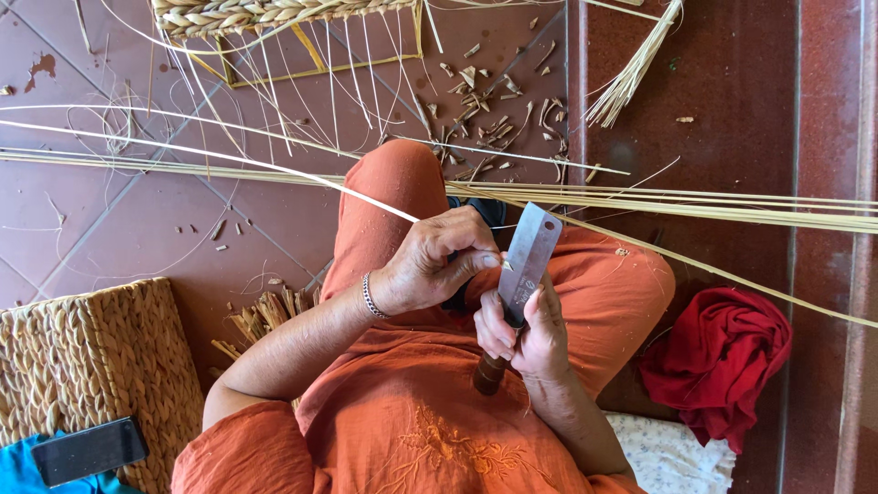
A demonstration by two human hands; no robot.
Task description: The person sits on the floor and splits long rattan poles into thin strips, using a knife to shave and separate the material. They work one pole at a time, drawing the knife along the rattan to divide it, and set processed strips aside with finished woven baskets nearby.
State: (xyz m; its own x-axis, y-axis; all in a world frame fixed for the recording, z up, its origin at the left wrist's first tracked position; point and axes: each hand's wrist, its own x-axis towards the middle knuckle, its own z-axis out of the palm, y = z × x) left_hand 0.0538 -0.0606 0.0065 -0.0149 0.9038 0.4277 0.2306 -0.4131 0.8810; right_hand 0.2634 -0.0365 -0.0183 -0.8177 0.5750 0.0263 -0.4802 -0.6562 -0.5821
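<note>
Red-tiled floor [137, 229] below; left hand [430, 265] pinches a long pale reed strip [302, 178] running up-left, its end touching the flat steel knife blade [529, 261] gripped by the right hand [530, 334].

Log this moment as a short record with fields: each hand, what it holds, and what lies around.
Left hand: pinches a thin pale reed strip at the blade
Right hand: grips a flat steel knife with a wooden handle, blade pointing up
Lap: orange garment
Floor: red-brown tiles, long bundle of pale reeds, scattered shavings
Right side: crumpled red cloth
Left side: woven basket, black phone
</note>
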